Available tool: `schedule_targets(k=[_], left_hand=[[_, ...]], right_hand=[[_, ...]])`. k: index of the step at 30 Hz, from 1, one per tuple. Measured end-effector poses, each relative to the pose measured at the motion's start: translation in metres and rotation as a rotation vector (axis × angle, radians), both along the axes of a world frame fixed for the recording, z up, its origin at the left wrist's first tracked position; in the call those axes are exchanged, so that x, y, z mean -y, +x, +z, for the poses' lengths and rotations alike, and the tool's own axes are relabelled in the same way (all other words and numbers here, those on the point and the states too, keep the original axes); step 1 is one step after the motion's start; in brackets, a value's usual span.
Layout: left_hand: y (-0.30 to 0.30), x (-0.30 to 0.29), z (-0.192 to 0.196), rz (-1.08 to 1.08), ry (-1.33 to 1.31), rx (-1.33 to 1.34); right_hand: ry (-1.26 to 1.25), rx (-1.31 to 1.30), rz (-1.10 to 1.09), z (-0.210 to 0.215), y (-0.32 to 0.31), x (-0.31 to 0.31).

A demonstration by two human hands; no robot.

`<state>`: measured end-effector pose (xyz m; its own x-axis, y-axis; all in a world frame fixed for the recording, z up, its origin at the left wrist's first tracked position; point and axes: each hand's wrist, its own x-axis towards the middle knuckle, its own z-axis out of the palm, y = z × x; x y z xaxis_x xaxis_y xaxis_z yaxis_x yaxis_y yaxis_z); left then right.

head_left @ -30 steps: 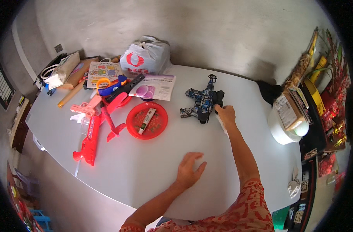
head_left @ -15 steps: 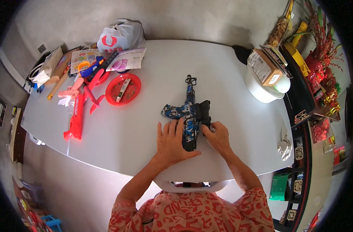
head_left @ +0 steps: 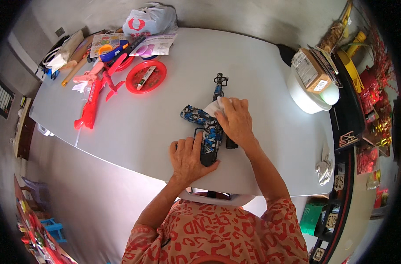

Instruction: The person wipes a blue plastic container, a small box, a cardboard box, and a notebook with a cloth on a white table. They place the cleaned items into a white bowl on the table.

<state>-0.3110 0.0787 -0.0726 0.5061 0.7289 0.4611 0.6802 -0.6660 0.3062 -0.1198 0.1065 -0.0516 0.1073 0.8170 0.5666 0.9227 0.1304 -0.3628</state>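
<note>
A blue-and-black patterned toy gun (head_left: 210, 125) lies on the white table (head_left: 262, 66), its barrel pointing away from me. My left hand (head_left: 186, 158) rests on its stock end near the table's front edge, fingers on the toy. My right hand (head_left: 235, 121) presses a white cloth (head_left: 214, 107) against the middle of the toy gun.
A red plate (head_left: 146, 76) with a marker, red toy guns (head_left: 91, 103), a white plastic bag (head_left: 148, 20), papers and small toys sit at the far left. A white pot with a cardboard box (head_left: 312, 72) on it stands at the right. A shelf of red decorations runs along the right.
The toy gun has come from mid-table to the near edge. My left hand went from flat on the table onto the stock. My right hand moved onto the gun's middle with the cloth.
</note>
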Motion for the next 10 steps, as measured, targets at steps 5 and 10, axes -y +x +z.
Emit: schedule_targets(k=[5,10], left_hand=[[0.0,-0.002,-0.007,0.001,0.027,0.017],[-0.003,-0.004,-0.018,-0.016,0.016,0.035]], right_hand=[[-0.003,0.061,0.179,-0.004,-0.015,0.021],[-0.073,0.065,0.411,-0.014,-0.033,0.048]])
